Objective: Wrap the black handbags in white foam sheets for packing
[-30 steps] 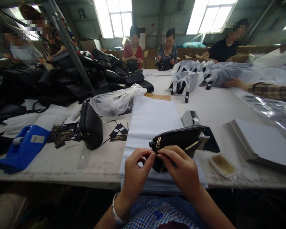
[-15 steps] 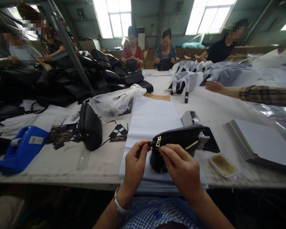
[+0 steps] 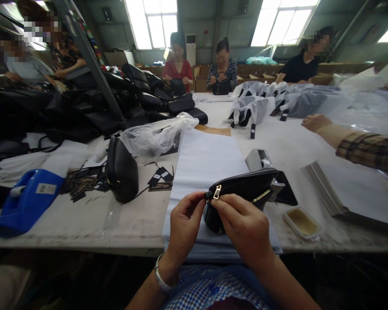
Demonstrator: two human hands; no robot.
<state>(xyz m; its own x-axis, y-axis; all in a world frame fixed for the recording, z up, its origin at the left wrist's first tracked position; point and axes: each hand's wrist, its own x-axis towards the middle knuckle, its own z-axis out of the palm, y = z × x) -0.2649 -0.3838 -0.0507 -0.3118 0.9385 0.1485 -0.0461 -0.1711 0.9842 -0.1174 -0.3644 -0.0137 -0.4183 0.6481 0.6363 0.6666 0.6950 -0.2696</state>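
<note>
A small black handbag (image 3: pixel 242 183) rests on a stack of white paper (image 3: pixel 210 159), its near end turned toward me. At that end hangs a gold zipper pull (image 3: pixel 217 192). My left hand (image 3: pixel 185 226) is closed, thumb and fingertips pinching the small black tab (image 3: pixel 208 195) at the bag's end. Just below the zipper pull, my right hand (image 3: pixel 247 226) is closed on the bag's end, and its fingers hide what exactly they pinch. Another black handbag (image 3: pixel 122 172) stands upright to the left, beside black hang tags (image 3: pixel 161 175).
A blue tape dispenser (image 3: pixel 32 200) sits at left, a grey dispenser (image 3: pixel 258 159) behind my bag. To the right are a small plastic dish (image 3: pixel 303 221) and stacked boards (image 3: pixel 355 189). Black bags (image 3: pixel 142 101) are heaped back left. A co-worker's hand (image 3: pixel 317 122) reaches in from the right.
My right fingertips have shifted slightly left, closer to my left hand at the bag's end. The co-worker's hand at right has drawn back from the wrapped bags.
</note>
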